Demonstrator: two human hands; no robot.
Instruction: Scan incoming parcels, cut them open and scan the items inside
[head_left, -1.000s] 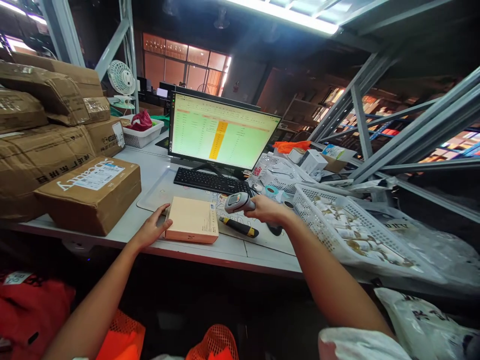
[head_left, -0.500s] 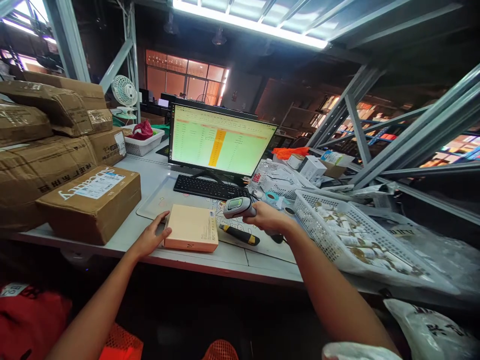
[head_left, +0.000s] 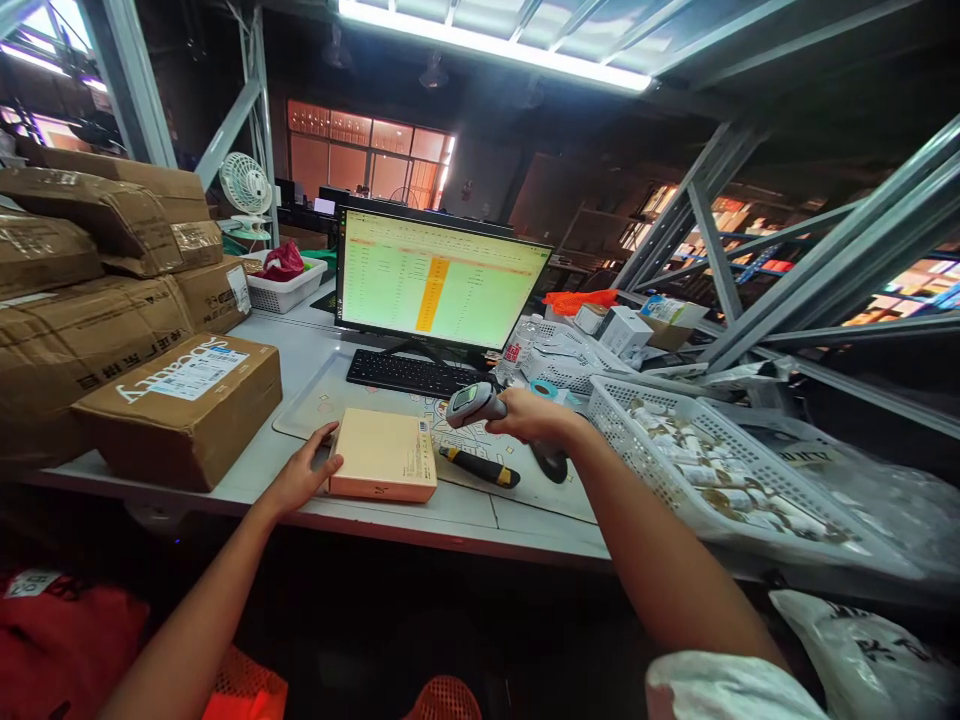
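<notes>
While your left hand stays against the box, fingers spread wide, your right hand has risen slightly. Its fingers wrap the scanner.

Closed cream box lying flat, grey scanner raised

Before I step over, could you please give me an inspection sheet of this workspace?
Surface: white tabletop, with a printed mat on it.
Job's things: pale box lying flat; handheld scanner raised.
Clutter: cardboard cartons at the left, black-and-yellow tool beside the pale box, perforated white basket of small items at the right.
Hands: left hand at the pale box's left edge; right hand grips the scanner.
Cables: none clearly made out.
Surroundings: monitor lit, keyboard before it; fan, grey metal frames and strip light beyond.
</notes>
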